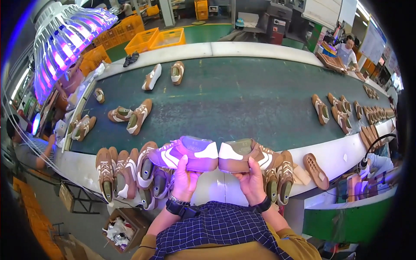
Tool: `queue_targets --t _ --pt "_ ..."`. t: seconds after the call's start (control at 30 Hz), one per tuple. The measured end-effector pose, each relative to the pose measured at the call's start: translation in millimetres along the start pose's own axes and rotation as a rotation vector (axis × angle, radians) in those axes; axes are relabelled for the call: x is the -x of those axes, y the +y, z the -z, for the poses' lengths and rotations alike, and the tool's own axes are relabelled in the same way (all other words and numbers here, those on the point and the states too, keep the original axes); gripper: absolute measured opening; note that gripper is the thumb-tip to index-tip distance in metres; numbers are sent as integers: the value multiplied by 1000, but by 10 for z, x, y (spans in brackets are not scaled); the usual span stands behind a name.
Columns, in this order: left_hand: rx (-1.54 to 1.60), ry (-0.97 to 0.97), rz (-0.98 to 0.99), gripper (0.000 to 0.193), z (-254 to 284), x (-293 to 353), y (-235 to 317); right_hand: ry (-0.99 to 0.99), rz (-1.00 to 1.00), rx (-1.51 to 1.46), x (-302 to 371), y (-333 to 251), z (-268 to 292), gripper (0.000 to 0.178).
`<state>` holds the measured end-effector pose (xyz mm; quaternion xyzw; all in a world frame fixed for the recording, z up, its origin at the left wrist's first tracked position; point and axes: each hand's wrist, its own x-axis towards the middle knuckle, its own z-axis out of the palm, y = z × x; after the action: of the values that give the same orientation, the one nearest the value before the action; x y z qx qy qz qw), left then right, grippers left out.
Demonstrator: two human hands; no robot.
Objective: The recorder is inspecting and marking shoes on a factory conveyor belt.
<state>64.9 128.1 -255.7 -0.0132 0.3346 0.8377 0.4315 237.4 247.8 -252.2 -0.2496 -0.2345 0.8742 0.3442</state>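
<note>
My left hand (186,180) grips a brown sneaker (185,155) by its heel end, the thumb up on its side; violet light tints it. My right hand (251,181) holds a matching brown sneaker (250,155) the same way. The two white heels face each other with a narrow gap between, toes pointing outward, above the near white ledge. Both shoes show white side stripes and laces. Several more brown sneakers (125,169) stand packed on the ledge beside my left hand. A pair of brown sneakers (284,177) stands just right of my right hand.
A green conveyor belt (225,104) carries scattered sneakers. A lamp (69,43) glows violet at upper left. On the right ledge lies a loose sole (316,171). A waste box (125,232) stands below left. Co-workers sit at left; another person (346,53) is at far right.
</note>
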Motion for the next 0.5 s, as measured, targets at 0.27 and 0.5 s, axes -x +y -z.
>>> queue_targets --t 0.27,0.5 --pt "50 -22 19 52 0 61 36 -1 -56 4 53 -22 -1 49" --pt "212 -158 125 58 -36 133 109 1 -191 -5 106 -16 118 55"
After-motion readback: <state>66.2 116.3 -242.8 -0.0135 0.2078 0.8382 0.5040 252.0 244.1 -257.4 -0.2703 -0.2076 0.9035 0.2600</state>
